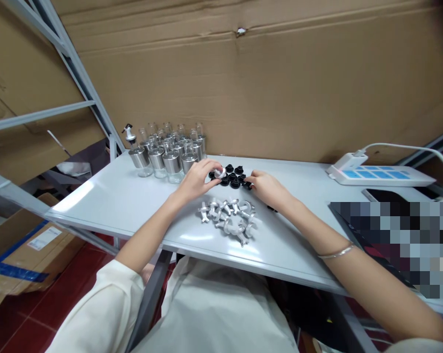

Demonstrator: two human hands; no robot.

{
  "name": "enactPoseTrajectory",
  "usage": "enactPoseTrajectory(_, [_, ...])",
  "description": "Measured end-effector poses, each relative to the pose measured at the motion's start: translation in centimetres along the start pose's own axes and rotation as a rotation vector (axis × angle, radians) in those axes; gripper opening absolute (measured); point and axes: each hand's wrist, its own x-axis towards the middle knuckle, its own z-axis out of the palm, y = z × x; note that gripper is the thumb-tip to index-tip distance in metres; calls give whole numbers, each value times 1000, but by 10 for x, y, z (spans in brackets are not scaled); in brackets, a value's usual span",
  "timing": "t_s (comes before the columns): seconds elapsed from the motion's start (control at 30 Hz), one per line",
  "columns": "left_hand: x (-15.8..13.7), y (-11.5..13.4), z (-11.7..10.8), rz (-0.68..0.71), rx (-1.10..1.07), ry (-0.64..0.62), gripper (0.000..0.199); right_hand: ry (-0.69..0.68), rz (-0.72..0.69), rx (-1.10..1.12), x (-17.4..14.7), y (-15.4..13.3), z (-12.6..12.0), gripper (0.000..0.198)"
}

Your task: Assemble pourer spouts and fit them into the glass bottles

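My left hand (pixel 196 181) pinches a silver-white pourer top (pixel 220 173) between thumb and fingers, above the left side of a cluster of black stoppers (pixel 235 183). At the right edge of that cluster, my right hand (pixel 271 189) has its thumb and fingertips closed on a black stopper (pixel 247 185), partly hidden by the fingers. Nearer to me lies a loose pile of silver-white pourer tops (pixel 226 226), some on their sides. Behind my left hand, several glass bottles with steel sleeves (pixel 171 161) stand upright; the leftmost bottle (pixel 138 158) carries a pourer with a black tip.
A cardboard sheet (pixel 280 93) backs the white table (pixel 125 201). On the right are a power strip (pixel 383 175) with a plugged-in charger (pixel 351 161), a phone (pixel 385 196) and a blurred-out device. Grey shelf posts rise at the left, beside a cardboard box (pixel 33 250) on the floor.
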Motion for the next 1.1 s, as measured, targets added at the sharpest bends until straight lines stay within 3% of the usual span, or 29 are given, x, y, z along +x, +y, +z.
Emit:
enactPoseTrajectory(0.2, [-12,17,-4,-56,-98,-118,23,5,-46,-212,5,-15,-2,30])
enactPoseTrajectory(0.47, [-24,38,-2,21,-281,-292,22,-15,-26,-98,-7,-18,-13,34])
enactPoseTrajectory(0.63, [-25,49,13,29,-163,-438,30,14,-27,-56,-20,-20,-27,27])
enactPoseTrajectory(0.73, [-29,48,15,37,-105,-416,43,150,51,156,-38,-32,-28,26])
enactPoseTrajectory(0.8, [-34,47,14,22,-111,-391,58,219,133,448,-54,-46,-24,36])
enactPoseTrajectory(0.9, [-41,44,13,-31,-121,-405,81,105,292,717,-77,-71,-15,60])
enactPoseTrajectory(1.0, [-43,42,15,-60,-116,-452,89,0,355,768,-89,-86,-3,85])
enactPoseTrajectory(1.1, [-42,42,17,-29,-119,-490,88,7,323,736,-87,-89,7,85])
